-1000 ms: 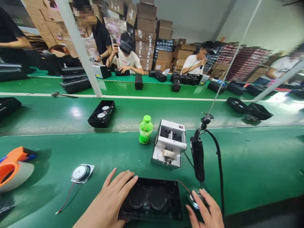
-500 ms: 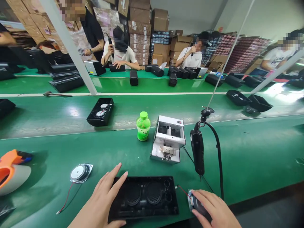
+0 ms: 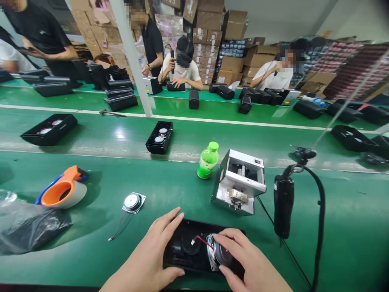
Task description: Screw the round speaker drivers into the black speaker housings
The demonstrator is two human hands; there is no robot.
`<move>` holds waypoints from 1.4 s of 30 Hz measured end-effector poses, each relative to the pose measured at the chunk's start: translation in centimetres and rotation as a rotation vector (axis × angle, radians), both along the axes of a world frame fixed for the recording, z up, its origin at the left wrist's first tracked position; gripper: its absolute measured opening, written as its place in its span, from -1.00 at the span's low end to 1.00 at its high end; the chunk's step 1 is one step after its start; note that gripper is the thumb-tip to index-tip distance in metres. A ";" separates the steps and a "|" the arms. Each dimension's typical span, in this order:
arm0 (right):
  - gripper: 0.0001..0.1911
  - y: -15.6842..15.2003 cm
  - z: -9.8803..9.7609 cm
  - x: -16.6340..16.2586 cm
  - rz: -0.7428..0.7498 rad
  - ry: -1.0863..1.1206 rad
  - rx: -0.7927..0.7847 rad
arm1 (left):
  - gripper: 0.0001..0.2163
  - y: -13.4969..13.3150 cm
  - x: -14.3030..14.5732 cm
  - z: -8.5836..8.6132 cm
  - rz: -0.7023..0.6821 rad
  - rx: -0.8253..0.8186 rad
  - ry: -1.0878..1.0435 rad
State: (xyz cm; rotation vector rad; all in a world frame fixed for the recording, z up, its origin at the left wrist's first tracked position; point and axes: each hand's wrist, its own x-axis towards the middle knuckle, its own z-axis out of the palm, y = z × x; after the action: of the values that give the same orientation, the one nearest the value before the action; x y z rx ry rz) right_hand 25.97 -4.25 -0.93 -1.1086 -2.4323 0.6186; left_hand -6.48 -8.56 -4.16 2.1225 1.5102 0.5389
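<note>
A black speaker housing (image 3: 190,253) lies open side up on the green bench in front of me. My left hand (image 3: 153,257) rests flat on its left end, fingers spread. My right hand (image 3: 247,263) grips a round speaker driver (image 3: 219,253) with a red wire and holds it in the housing's right opening. A second speaker driver (image 3: 133,202) with a red wire lies loose on the bench to the left.
A white screw feeder box (image 3: 240,187), a green bottle (image 3: 208,161) and a hanging black electric screwdriver (image 3: 283,205) stand behind the housing. An orange tape dispenser (image 3: 62,192) and a dark plastic bag (image 3: 27,227) lie at left. Other housings ride the conveyor (image 3: 159,138); people work across it.
My right hand has lifted the driver from the bench right of the housing and brought it over the right opening. The view has swung left, showing the tape dispenser and bag more fully.
</note>
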 end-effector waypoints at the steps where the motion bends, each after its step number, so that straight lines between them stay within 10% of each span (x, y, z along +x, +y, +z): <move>1: -0.38 0.3 -0.2 -0.3 0.019 -0.033 -0.019 | 0.20 -0.2 0.0 0.0 -0.004 0.013 0.012; 14: -0.27 1.2 -2.3 -0.1 0.046 -0.354 0.045 | -0.97 1.9 4.1 2.4 0.049 0.443 0.061; 31: -0.31 0.9 -2.3 -1.0 0.040 -0.440 0.112 | -0.80 5.0 7.3 2.0 -0.210 0.434 0.408; 42: -0.60 1.4 -2.8 -0.5 0.077 -0.387 0.064 | -0.94 3.6 11.2 3.2 -0.127 0.008 -0.201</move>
State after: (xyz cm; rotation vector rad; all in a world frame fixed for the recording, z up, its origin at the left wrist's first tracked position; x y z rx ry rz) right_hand 25.48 -2.82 -3.69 -1.2054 -2.8097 0.3713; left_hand 4.71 -5.00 -0.93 2.0837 1.2559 0.6901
